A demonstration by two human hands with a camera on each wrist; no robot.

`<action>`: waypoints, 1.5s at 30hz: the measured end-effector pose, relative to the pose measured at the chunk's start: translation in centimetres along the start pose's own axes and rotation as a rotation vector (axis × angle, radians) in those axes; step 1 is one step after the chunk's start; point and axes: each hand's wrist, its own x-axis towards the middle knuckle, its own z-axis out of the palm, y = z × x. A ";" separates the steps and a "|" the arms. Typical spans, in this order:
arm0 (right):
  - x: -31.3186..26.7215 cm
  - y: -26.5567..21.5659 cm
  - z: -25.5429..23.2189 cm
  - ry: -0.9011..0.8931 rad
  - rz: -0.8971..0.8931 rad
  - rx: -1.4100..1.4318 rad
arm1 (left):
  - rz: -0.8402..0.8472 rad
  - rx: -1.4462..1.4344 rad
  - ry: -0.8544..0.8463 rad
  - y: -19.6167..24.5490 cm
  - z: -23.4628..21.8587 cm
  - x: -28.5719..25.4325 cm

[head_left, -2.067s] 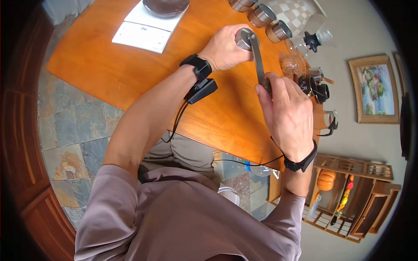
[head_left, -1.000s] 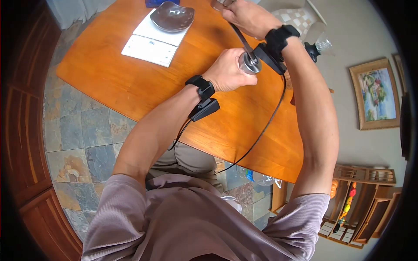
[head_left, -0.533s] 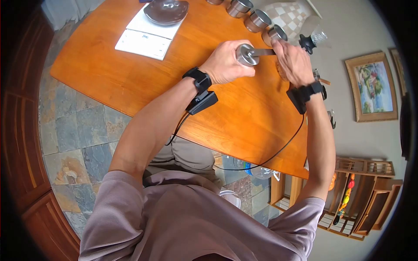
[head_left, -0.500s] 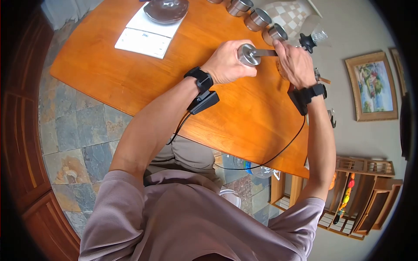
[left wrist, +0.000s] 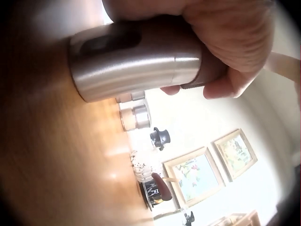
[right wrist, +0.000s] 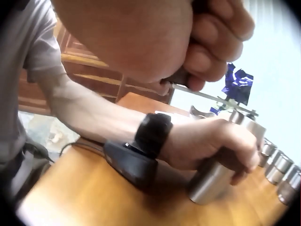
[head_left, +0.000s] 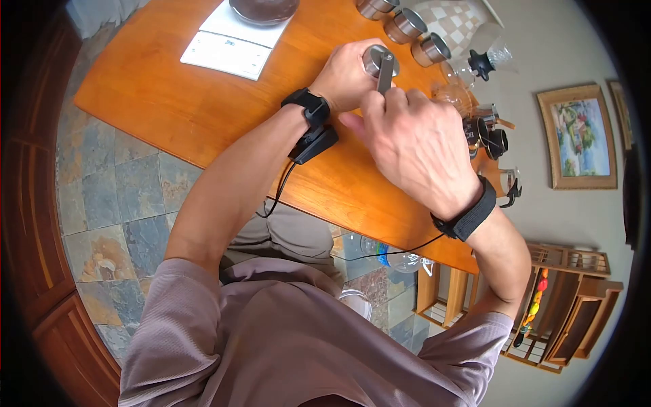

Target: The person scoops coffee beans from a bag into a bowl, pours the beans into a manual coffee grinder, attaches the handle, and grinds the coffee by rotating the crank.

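Observation:
In the head view my left hand [head_left: 344, 74] wraps around a steel hand coffee grinder [head_left: 373, 60]. The left wrist view shows its brushed cylinder [left wrist: 131, 70] with a dark oval mark, its base close over the wooden table. A flat crank arm [head_left: 385, 73] runs from the grinder's top toward my body. At its outer end my right hand [head_left: 424, 146] holds the crank, back of the hand facing up. From the right wrist, curled fingers are seen around a dark knob [right wrist: 179, 77], which the hand mostly hides. The grinder's middle is covered by the left hand.
A white scale [head_left: 227, 55] bearing a dark dish [head_left: 264, 9] lies on the table's far left. Steel cups [head_left: 432, 49], glassware with a black collar [head_left: 481, 64], a black mug [head_left: 477, 134] and a glass pot [head_left: 510, 182] line the right side. Wrist cables hang near the front edge.
My right hand has carried the crank around the grinder, past its far side and right side, to the near side now. The left hand keeps its grip on the grinder, shifting slightly.

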 end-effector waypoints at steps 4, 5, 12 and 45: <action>1.0 0.1 -2.9 -0.139 -0.010 0.260 | -0.043 -0.088 -0.025 -0.1 -0.8 0.2; 0.9 0.8 -3.8 -0.181 -0.062 0.431 | -0.004 -0.020 -0.014 0.8 -0.8 -0.1; 3.2 5.3 -2.8 -0.108 -0.469 0.573 | 0.039 -0.043 -0.062 0.8 -1.1 0.0; -5.6 7.4 0.4 -0.236 0.403 0.752 | 0.019 0.083 -0.007 0.9 0.6 -0.7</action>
